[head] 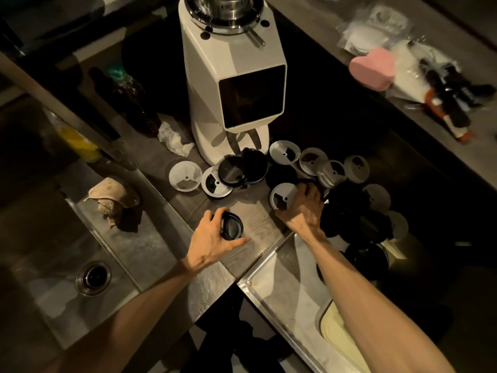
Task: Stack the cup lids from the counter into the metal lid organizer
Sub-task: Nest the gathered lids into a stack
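Several white and black cup lids lie scattered on the counter (258, 227) in front of a coffee grinder. My left hand (212, 238) curls round a black lid (231, 226) near the counter's front edge. My right hand (304, 208) grips a white lid (282, 199) at the left edge of the lid pile. More white lids (284, 152) and black lids (254, 165) lie further back. A dark pile of black lids (355, 219) sits to the right of my right hand. I see no metal lid organizer that I can make out.
A white coffee grinder (234, 76) stands at the back centre. A steel sink (94, 275) with a cloth (113, 195) lies left. A crumpled tissue (173, 138) sits beside the grinder. A pink sponge (372, 67) and bottles rest on the right shelf.
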Tool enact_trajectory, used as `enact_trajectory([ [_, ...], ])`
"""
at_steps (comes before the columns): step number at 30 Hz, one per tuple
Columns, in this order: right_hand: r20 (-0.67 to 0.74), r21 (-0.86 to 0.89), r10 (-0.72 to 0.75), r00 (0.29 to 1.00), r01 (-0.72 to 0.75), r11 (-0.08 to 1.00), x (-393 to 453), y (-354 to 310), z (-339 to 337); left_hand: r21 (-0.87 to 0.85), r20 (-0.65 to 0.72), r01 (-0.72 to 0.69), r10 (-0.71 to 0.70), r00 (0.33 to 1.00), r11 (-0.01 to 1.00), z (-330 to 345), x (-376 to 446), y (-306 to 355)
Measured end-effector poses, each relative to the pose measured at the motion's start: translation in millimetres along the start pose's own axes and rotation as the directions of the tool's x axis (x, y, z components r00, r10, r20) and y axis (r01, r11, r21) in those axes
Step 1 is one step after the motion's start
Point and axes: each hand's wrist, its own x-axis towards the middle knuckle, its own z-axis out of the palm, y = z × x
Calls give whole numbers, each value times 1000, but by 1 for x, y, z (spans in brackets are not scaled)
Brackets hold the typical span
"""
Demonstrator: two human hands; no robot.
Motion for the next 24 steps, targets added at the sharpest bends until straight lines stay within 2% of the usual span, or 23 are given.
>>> enact_trajectory([
  [2, 6, 0, -38, 999, 38, 999, -8, -2, 5, 4, 34, -10, 10, 999, 1000, 5, -3, -3],
  [4, 116, -44, -45, 992, 51, 998, -22, -3, 13, 1, 86, -4, 4, 996, 1000, 6, -6, -3],
  [7, 95, -26, -86, 992, 89, 996, -45, -3, 12, -11, 121, -10, 11, 993, 1000, 9, -8, 0],
  [11, 159, 112, -99, 982, 82, 990, -54, 1, -8, -11, 121, -26, 28, 992, 1000, 12, -10, 3],
  [14, -43, 118, -50, 998, 55, 992, -52, 8, -10, -19, 130, -50, 53, 990, 999, 16, -11, 5],
  [15, -46, 127, -36, 998, 41, 991, -49, 11, -9, -21, 134, -59, 61, 989, 998, 17, -12, 6],
  [18, 92, 174, -23, 996, 6, 985, -40, 15, -3, -11, 147, -70, 71, 987, 997, 20, -13, 4],
  [20, 110, 106, -27, 994, 15, 994, -38, 16, -1, -6, 159, -72, 72, 985, 997, 21, -14, 3],
  [24, 155, -150, -19, 988, 43, 988, -48, 12, 5, -5, 170, -75, 75, 983, 997, 22, -17, 2],
])
